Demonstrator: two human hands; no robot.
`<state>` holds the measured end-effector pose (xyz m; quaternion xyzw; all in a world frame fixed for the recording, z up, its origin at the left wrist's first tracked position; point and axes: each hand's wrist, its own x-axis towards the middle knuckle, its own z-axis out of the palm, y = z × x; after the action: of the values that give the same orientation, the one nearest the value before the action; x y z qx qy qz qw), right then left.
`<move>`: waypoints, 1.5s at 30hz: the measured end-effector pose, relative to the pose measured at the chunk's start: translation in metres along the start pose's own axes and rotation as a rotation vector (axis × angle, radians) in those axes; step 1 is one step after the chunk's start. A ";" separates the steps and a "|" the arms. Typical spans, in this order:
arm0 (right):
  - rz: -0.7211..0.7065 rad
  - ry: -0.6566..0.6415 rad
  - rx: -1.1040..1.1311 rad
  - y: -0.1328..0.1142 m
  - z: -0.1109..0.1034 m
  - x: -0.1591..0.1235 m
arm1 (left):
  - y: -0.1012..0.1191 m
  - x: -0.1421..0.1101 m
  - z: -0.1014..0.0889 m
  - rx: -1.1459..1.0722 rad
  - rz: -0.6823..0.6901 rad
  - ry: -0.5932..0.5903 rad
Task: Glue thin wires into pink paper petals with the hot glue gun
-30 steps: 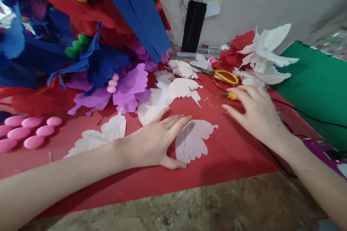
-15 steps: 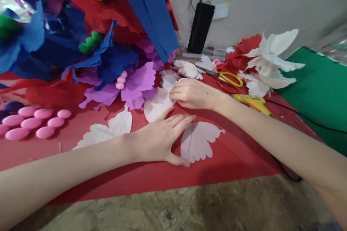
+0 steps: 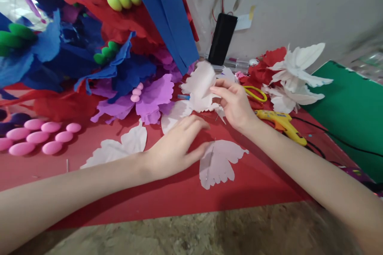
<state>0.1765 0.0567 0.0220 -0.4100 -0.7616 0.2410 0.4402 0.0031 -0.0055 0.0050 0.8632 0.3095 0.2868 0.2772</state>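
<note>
Between its thumb and fingers, my right hand (image 3: 235, 101) pinches a white paper butterfly wing (image 3: 201, 85), lifted a little off the red table. My left hand (image 3: 179, 147) is held just over the tabletop, fingers apart and slightly curled, with nothing in it. Right beside its thumb lies another white butterfly wing (image 3: 220, 161), with a shiny line along its left edge. A further white cutout (image 3: 176, 115) lies behind my left hand. The yellow glue gun (image 3: 281, 123) rests to the right of my right wrist.
Blue, red and purple paper butterflies crowd the left, near pink oval pieces (image 3: 37, 137). At the back, yellow-handled scissors (image 3: 255, 93) are partly hidden by my hand. A black phone (image 3: 222, 40) leans on the wall. White butterflies (image 3: 296, 75) and a green board (image 3: 353, 115) stand at right.
My right hand let go of the glue gun, reached left to the white cutouts and now lifts one wing. My left hand has risen off the near wing, its fingers curling.
</note>
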 end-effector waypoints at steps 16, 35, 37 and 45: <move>0.687 -0.029 0.763 -0.046 -0.005 -0.040 | 0.010 0.009 -0.009 -0.715 -0.481 0.167; 0.879 -0.296 0.475 -0.049 -0.045 -0.052 | 0.019 -0.002 -0.015 -0.400 0.035 0.013; 0.902 -0.418 0.402 -0.046 -0.049 -0.052 | 0.018 -0.004 -0.016 -0.274 0.182 -0.084; 0.885 -0.614 0.173 -0.036 -0.047 -0.056 | 0.014 -0.012 -0.006 0.096 0.507 -0.037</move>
<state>0.2178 -0.0093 0.0449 -0.5645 -0.5872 0.5736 0.0864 -0.0034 -0.0209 0.0142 0.9304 0.0915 0.3164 0.1608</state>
